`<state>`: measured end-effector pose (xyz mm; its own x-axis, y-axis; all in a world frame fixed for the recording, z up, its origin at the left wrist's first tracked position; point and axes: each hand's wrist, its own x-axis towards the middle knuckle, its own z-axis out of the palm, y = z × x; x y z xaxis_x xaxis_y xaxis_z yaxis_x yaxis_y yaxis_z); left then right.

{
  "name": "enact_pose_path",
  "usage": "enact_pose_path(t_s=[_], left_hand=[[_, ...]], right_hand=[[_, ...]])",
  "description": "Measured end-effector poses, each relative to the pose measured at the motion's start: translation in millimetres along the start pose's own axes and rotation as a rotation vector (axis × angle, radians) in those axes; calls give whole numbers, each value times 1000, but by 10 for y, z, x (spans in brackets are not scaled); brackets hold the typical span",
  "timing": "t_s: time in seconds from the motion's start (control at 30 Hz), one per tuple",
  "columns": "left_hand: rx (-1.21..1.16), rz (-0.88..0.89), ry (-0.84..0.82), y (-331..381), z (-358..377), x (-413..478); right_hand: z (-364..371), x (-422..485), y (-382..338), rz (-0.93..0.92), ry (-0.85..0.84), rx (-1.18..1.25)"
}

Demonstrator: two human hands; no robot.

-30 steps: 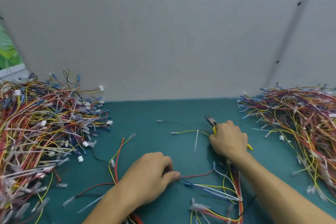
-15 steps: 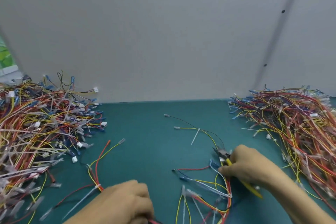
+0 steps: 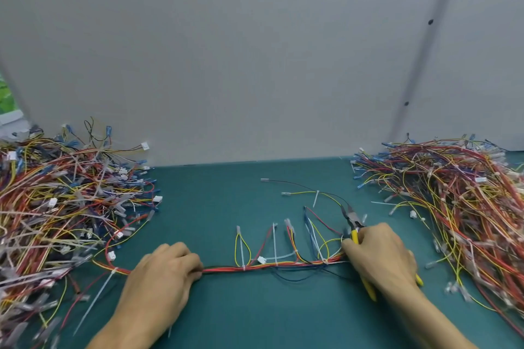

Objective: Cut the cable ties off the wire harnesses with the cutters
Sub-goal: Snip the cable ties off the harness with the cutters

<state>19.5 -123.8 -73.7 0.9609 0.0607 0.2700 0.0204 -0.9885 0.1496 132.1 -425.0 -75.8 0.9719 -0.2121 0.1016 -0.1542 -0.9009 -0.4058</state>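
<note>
Harness (image 3: 255, 266) stretched flat on the green mat (image 3: 226, 320) between both hands. Left hand (image 3: 161, 278) curls its fingers round one end; right hand (image 3: 380, 258) wraps its fingers round the yellow-handled cutters (image 3: 351, 219), touching the other end. White cable ties (image 3: 274, 244) stand up between the two sets of fingertips.

Teal table (image 3: 226, 193): harness (image 3: 255, 266) between left heap (image 3: 56, 207), right heap (image 3: 453, 193).

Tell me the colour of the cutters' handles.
Yellow. The head view shows the handles in the right hand.
</note>
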Motion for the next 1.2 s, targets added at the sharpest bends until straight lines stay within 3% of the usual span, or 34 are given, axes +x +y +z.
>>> enact_pose_path(t_s=[0.17, 0.33, 0.53, 0.63, 0.9, 1.1, 1.2], left_hand=[[-77, 61, 37, 200, -57, 70], [-273, 287, 141, 779, -46, 285], [-184, 322, 12, 1107, 249, 312], [-204, 269, 35, 877, 307, 203], [-163, 253, -30, 594, 257, 120], [-142, 250, -21, 538, 224, 105], [-190, 237, 45, 531, 224, 106]], right_hand=[[-123, 42, 48, -24, -68, 108], [-346, 38, 92, -135, -48, 258], [-345, -28, 54, -532, -265, 109], [-267, -1, 86, -646, -207, -68], [-97, 34, 136, -734, -160, -117], [-201, 12, 117, -743, -341, -108], [-309, -23, 83, -695, -388, 46]])
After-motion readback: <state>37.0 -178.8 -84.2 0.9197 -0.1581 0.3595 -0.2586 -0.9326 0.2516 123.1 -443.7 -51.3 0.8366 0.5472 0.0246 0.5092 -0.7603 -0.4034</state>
